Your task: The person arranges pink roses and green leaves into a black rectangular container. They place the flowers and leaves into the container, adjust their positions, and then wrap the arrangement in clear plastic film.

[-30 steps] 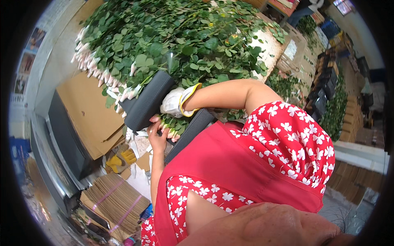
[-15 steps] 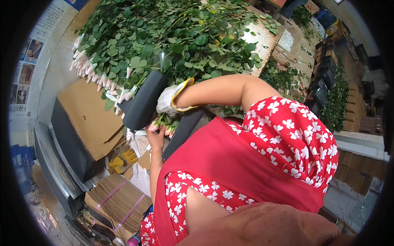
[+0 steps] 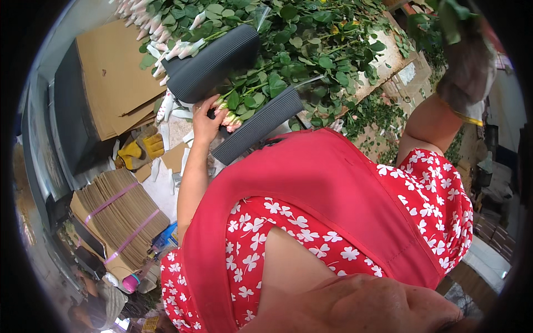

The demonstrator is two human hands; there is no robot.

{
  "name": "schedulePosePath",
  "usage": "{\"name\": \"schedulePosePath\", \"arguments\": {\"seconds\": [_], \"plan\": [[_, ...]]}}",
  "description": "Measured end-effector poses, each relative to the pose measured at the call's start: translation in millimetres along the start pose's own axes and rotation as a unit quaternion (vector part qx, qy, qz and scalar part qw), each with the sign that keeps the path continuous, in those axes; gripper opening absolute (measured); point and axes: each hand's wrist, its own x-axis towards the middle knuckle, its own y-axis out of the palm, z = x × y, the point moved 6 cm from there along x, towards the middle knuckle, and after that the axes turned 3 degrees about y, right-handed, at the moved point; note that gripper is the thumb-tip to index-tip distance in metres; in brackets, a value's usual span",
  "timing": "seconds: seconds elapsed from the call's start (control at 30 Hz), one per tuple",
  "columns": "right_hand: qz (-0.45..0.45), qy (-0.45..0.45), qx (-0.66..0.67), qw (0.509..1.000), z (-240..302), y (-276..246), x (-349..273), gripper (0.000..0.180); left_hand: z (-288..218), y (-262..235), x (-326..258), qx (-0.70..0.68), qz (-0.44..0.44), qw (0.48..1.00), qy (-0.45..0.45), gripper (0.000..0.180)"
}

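Pale pink roses (image 3: pixel 231 121) lie bunched with their leafy stems between two black ribbed pads, the far pad (image 3: pixel 216 61) and the near pad (image 3: pixel 261 123). My bare left hand (image 3: pixel 207 117) curls its fingers and thumb against the flower heads. At the upper right, my right hand (image 3: pixel 469 69), in a greyish-white glove with a yellow cuff edge, is raised away from the pads. Green rose leaves (image 3: pixel 452 19) show at its fingers, which are closed on a leafy stem. Motion blurs this hand, and the stem's flower end cannot be made out.
Leafy rose stems (image 3: pixel 311 33) cover the table, with white-netted buds (image 3: pixel 186 49) along the left. Cardboard sheets (image 3: pixel 114 77), a yellow work glove (image 3: pixel 140 147) and a strapped cardboard stack (image 3: pixel 119 213) lie to the left. A pale crate (image 3: pixel 408 80) stands at the far right.
My right hand has moved from the pads out to the upper right, with leaves now at its fingers. The left hand stays at the roses. The whole view has shifted.
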Motion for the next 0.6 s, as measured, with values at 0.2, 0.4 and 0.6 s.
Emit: {"name": "schedulePosePath", "arguments": {"seconds": [0.2,0.4,0.6], "plan": [[0.292,0.205,-0.083,0.93,-55,96,-56,0.022,-1,-2,0,-0.034,0.025,0.999,-0.008,0.046],[0.618,0.166,-0.403,0.654,-224,201,-190,0.03,8,8,8,0.046,0.029,0.996,0.066,0.029],[0.582,0.14,-0.433,0.674,-200,200,-157,0.024,27,7,-1,0.037,0.007,0.998,0.047,0.03]]}}
